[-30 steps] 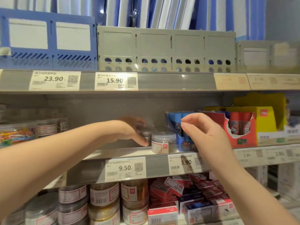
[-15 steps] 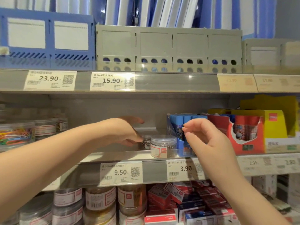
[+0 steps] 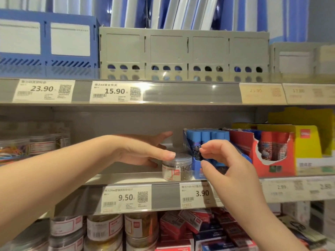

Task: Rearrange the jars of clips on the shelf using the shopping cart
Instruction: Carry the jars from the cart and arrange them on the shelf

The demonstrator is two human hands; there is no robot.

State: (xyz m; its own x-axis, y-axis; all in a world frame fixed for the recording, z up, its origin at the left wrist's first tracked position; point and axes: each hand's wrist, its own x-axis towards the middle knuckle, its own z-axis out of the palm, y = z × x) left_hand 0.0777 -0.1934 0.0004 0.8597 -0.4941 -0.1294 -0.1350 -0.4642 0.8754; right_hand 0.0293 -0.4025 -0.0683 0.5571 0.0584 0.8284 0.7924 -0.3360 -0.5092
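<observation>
A small clear jar of clips point(image 3: 178, 169) with a red and white label stands at the front of the middle shelf point(image 3: 126, 178). My left hand point(image 3: 145, 153) reaches into the shelf just left of and behind the jar. Its fingers are straight and its thumb lies over the lid's left edge. My right hand point(image 3: 223, 163) hovers just right of the jar with curled fingers, thumb and forefinger apart, holding nothing. No shopping cart is in view.
Blue glue sticks point(image 3: 206, 138) and a red display box point(image 3: 272, 153) crowd the jar's right side. More jars point(image 3: 42, 145) stand at the shelf's left end. Larger jars point(image 3: 105, 227) and red boxes point(image 3: 181, 227) fill the shelf below. Grey file boxes point(image 3: 183, 53) sit above.
My left hand has stretched further right, and a second jar seen behind the front one is now hidden by it. My right hand has come lower and closer to the front jar.
</observation>
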